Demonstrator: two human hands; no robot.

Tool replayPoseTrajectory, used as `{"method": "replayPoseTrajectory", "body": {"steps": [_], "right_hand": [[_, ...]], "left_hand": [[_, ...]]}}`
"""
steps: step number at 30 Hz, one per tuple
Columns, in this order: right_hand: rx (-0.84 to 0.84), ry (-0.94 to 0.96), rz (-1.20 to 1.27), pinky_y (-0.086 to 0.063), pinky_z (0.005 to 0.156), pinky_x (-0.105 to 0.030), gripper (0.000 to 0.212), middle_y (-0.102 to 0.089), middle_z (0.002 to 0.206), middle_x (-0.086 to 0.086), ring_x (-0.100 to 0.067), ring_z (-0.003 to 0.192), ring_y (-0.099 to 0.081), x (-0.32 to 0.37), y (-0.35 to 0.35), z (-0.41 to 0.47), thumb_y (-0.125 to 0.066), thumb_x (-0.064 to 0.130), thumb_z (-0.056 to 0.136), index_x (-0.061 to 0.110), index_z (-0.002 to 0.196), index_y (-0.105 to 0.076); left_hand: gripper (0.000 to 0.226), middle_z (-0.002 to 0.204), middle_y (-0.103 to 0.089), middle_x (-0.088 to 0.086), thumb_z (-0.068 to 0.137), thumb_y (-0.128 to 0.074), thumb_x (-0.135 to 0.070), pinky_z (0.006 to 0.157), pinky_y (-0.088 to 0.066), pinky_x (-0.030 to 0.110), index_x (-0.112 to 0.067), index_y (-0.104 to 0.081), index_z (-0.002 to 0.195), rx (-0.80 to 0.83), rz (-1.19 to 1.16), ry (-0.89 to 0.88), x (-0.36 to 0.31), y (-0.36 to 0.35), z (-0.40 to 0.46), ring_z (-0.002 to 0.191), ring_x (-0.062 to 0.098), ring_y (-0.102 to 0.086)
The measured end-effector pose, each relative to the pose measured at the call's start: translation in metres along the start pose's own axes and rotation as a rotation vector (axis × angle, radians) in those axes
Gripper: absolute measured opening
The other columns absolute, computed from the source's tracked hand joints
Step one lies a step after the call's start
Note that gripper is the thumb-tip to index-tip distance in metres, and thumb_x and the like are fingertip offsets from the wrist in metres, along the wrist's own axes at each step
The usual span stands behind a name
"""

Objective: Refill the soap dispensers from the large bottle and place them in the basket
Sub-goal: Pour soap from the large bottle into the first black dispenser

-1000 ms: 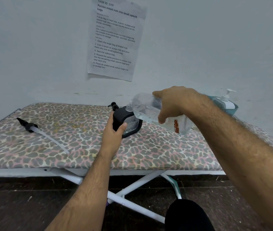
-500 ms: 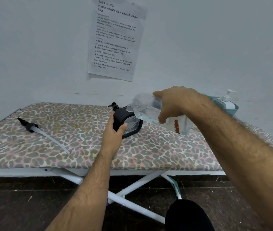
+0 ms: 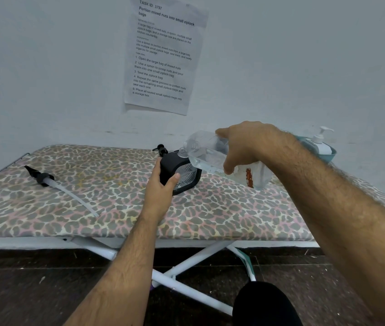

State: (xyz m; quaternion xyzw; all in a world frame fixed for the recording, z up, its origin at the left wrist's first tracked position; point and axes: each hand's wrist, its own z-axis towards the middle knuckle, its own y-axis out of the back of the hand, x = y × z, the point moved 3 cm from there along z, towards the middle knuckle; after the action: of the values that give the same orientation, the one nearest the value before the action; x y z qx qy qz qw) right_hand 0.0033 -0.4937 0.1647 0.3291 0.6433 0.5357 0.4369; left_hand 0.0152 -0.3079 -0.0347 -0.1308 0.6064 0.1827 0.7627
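From the left, I see a black pump head with its long clear tube (image 3: 52, 184) lying on the leopard-print board (image 3: 222, 215). Mid-frame, my left hand (image 3: 161, 187) grips a black-framed soap dispenser (image 3: 182, 171) standing open-necked on the board — a second black pump (image 3: 161, 148) lies just behind it. My right hand (image 3: 241, 147) is wrapped around the large clear bottle (image 3: 206, 152), tipped with its mouth at the dispenser's neck. Far right, a white pump dispenser (image 3: 319, 144) sits in the teal basket (image 3: 330, 155).

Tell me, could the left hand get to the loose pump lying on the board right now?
Probably not yet: the left hand grips the black dispenser being filled. The path to the pump looks unobstructed otherwise.
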Motion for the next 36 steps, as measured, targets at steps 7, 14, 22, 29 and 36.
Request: {"method": "replayPoseTrajectory", "body": {"steps": [7, 14, 22, 29, 36], "right_hand": [[0.004, 0.0, -0.001, -0.049, 0.091, -0.043, 0.09, -0.051, 0.143, 0.002, -0.022, 0.121, -0.054, 0.0, 0.0, 0.0008, -0.078, 0.042, 0.078, 0.031, 0.152, -0.028], [-0.003, -0.002, 0.0, -0.048, 0.087, -0.04, 0.089, -0.052, 0.142, 0.002, -0.022, 0.12, -0.054, -0.0002, 0.0, -0.0005, -0.077, 0.042, 0.078, 0.031, 0.152, -0.029], [-0.001, -0.002, -0.003, -0.049, 0.088, -0.041, 0.09, -0.051, 0.142, 0.001, -0.022, 0.119, -0.054, 0.0002, 0.0008, 0.0001, -0.077, 0.042, 0.078, 0.031, 0.152, -0.029], [0.004, -0.005, 0.005, -0.051, 0.09, -0.041, 0.088, -0.052, 0.14, 0.0, -0.022, 0.117, -0.055, 0.0006, 0.0006, 0.0, -0.078, 0.042, 0.078, 0.03, 0.151, -0.03], [0.002, -0.007, 0.002, -0.051, 0.091, -0.042, 0.09, -0.051, 0.142, 0.001, -0.022, 0.119, -0.054, 0.0002, 0.0014, 0.0, -0.078, 0.042, 0.077, 0.031, 0.152, -0.029]], "left_hand": [[0.067, 0.145, -0.051, -0.007, 0.095, -0.064, -0.03, 0.109, -0.045, 0.045, -0.035, -0.031, 0.152, 0.002, 0.003, 0.003, 0.0019, 0.0008, 0.0006, 0.13, 0.014, -0.051], [0.066, 0.143, -0.052, -0.007, 0.095, -0.064, -0.028, 0.108, -0.046, 0.045, -0.035, -0.031, 0.152, -0.002, -0.011, 0.005, 0.0009, -0.0004, 0.0007, 0.128, 0.013, -0.053], [0.067, 0.143, -0.052, -0.006, 0.095, -0.064, -0.027, 0.108, -0.046, 0.045, -0.035, -0.031, 0.152, -0.002, -0.011, 0.007, 0.001, -0.0002, 0.0011, 0.128, 0.014, -0.053], [0.067, 0.143, -0.052, -0.005, 0.095, -0.064, -0.026, 0.108, -0.046, 0.044, -0.032, -0.03, 0.153, -0.007, -0.013, 0.002, -0.0001, -0.0003, 0.0005, 0.127, 0.014, -0.053], [0.066, 0.143, -0.053, -0.006, 0.095, -0.064, -0.026, 0.107, -0.047, 0.043, -0.033, -0.031, 0.152, -0.003, -0.012, -0.004, 0.0005, 0.0001, 0.0006, 0.127, 0.014, -0.054]]}}
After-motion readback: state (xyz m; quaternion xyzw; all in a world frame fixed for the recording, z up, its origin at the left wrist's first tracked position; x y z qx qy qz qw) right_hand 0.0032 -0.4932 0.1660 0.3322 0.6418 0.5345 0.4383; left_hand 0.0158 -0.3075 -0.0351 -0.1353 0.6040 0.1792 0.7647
